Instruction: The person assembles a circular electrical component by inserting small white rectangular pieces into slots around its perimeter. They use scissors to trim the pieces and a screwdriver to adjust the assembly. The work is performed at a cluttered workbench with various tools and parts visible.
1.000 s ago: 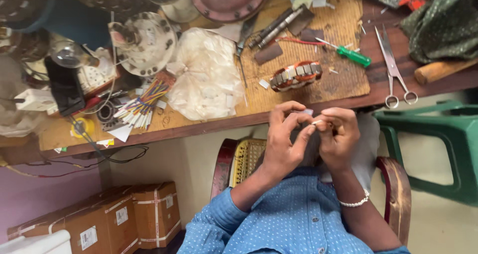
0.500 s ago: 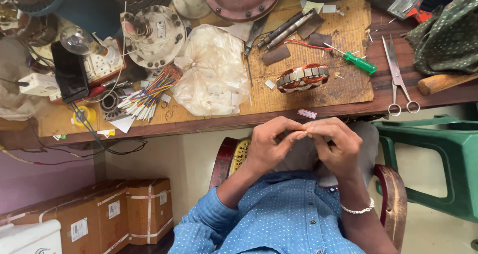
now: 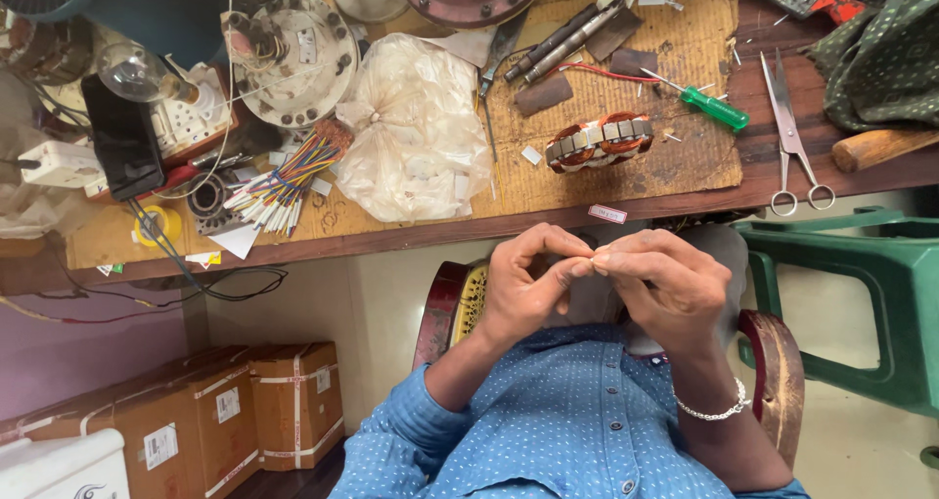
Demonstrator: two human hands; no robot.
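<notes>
My left hand (image 3: 528, 284) and my right hand (image 3: 665, 289) meet fingertip to fingertip over my lap, just below the table edge. Together they pinch a small thin piece (image 3: 593, 257) between thumbs and forefingers; it is too small to tell what it is. A beaded bracelet (image 3: 709, 411) circles my right wrist. On the brown cardboard mat (image 3: 685, 49) above my hands lies a motor stator with copper windings (image 3: 599, 142). A small white label (image 3: 606, 213) rests at the table's front edge.
A green-handled screwdriver (image 3: 719, 110), scissors (image 3: 794, 147), a crumpled plastic bag (image 3: 416, 127), a bundle of coloured wires (image 3: 284, 181) and metal motor parts (image 3: 293, 59) crowd the wooden table (image 3: 391, 235). A green plastic stool (image 3: 871, 303) stands right, taped cardboard boxes (image 3: 235, 411) lower left.
My hands have closed together, dropped slightly away from the table edge and still pinch the small piece. The view has shifted a little to the left.
</notes>
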